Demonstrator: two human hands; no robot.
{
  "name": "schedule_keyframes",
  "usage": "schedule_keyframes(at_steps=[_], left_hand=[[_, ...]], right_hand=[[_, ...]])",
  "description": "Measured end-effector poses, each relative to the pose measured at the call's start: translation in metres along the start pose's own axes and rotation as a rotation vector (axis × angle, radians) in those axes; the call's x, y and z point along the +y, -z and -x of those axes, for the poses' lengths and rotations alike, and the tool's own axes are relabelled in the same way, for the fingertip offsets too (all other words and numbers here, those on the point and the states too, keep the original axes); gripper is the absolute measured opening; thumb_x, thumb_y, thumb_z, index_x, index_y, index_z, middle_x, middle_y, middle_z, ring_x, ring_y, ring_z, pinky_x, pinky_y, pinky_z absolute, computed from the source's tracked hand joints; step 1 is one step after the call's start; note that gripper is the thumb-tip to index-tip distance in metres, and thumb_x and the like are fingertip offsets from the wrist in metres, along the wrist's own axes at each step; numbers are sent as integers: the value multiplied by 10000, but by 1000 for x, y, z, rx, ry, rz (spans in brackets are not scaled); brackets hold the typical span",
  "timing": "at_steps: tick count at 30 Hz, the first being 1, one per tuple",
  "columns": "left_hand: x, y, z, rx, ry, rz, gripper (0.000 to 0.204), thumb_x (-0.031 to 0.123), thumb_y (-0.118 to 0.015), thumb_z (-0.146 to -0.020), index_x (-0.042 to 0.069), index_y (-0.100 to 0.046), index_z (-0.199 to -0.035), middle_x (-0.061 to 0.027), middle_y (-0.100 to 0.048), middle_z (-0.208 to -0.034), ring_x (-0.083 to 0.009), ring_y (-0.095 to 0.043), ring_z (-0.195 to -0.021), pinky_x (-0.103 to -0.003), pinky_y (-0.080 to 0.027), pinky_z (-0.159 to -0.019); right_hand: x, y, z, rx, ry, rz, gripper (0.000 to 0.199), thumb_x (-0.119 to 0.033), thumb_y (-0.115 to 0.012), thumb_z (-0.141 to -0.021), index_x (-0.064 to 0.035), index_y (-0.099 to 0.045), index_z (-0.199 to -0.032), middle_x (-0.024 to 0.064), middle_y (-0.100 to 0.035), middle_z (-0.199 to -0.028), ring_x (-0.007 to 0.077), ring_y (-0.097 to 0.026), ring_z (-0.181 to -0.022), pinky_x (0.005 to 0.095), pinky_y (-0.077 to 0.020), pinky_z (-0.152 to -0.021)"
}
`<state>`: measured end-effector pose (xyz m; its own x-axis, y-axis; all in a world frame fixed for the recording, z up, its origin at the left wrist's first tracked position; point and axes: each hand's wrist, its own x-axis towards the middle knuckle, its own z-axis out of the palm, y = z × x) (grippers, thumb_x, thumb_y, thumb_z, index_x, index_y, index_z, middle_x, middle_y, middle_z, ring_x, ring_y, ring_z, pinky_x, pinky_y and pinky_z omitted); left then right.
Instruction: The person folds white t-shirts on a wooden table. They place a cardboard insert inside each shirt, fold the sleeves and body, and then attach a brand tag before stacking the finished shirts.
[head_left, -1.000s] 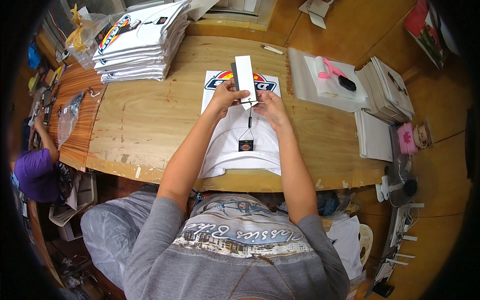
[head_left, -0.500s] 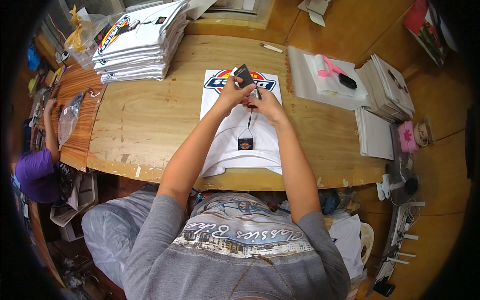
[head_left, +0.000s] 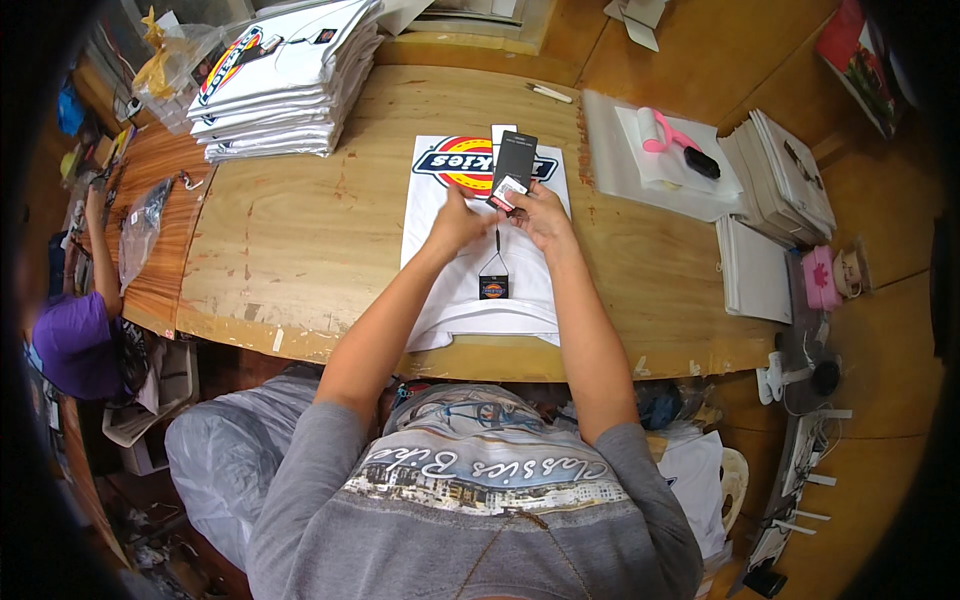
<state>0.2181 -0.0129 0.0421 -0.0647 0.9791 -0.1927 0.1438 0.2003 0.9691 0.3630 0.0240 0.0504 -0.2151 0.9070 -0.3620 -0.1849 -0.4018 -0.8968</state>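
A folded white T-shirt [head_left: 440, 270] with a red, yellow and blue printed emblem lies flat on the wooden table in front of me. Over the emblem, my right hand [head_left: 543, 214] pinches the lower end of a black hang tag [head_left: 515, 158], which bears a white and red sticker. From the tag a dark cord runs down to the black neck label [head_left: 493, 288] at the shirt's collar. My left hand [head_left: 458, 222] is just left of the tag, its fingers apart and apparently holding nothing; its fingertips are partly unclear.
A tall stack of folded white shirts [head_left: 270, 130] stands at the back left. On the right are a pink-handled lint roller [head_left: 660, 135], a black brush [head_left: 702, 162] and white stacks [head_left: 755, 270]. A small cutter [head_left: 550, 93] lies at the back. Another person's purple sleeve [head_left: 75, 335] shows far left.
The hang tag has turned more upright, its stickered face now showing. My left hand has let go of it and drawn back a little to the left, while my right hand keeps hold.
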Motion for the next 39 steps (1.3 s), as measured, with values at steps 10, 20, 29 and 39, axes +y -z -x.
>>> schedule_keyframes(at_steps=[10,20,29,39], left_hand=[[-3,-2,18,-209,191,207,213,-1,-618,-709,-15,-499,-886,-101,-586,-696,-118,-559,-574,-201,-462,-509],[-14,-7,18,-207,158,202,162,9,-608,-724,-51,-520,-845,-78,-567,-631,-115,-533,-499,-199,-431,-452],[-2,-2,18,52,-63,-518,155,117,-626,-691,25,-576,-805,-115,-587,-638,-262,-555,-544,-337,-444,-528],[-20,11,-2,-53,-718,-1009,305,320,-564,-727,275,-571,-1029,-42,-411,-1197,-241,-378,-1068,-421,-325,-812]], right_hand=[[9,11,-12,-17,-79,-137,209,-75,-619,-729,-87,-515,-909,48,-589,-820,142,-547,-674,256,-411,-548],[24,5,-28,206,63,241,227,-51,-683,-648,-4,-526,-805,81,-588,-707,131,-564,-551,221,-455,-412],[3,-16,-10,342,130,718,278,-137,-682,-655,29,-539,-826,135,-601,-737,197,-599,-583,285,-497,-458],[21,-13,72,151,881,1063,129,-47,-473,-766,-10,-561,-852,145,-562,-824,299,-539,-781,361,-435,-670]])
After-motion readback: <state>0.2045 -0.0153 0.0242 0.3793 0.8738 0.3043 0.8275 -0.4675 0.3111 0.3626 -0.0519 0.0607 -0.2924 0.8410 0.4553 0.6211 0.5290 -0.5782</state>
